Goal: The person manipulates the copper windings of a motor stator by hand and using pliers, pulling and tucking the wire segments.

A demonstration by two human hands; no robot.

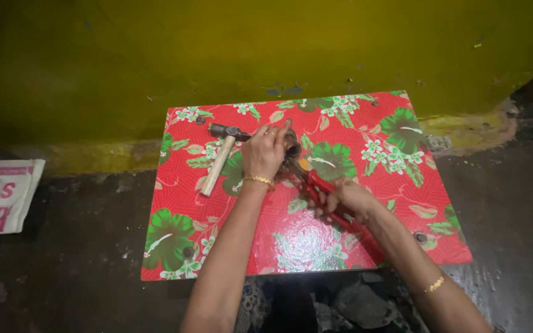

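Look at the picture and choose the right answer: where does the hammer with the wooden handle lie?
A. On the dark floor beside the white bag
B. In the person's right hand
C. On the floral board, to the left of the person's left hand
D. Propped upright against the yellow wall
C: the hammer lies flat on the red floral board, just left of the left hand, while the right hand grips the red-handled cutters.

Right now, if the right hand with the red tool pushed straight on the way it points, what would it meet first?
Probably the dark small piece under the left hand: the right hand aims the red-handled cutters up-left at it. Depth is unclear.
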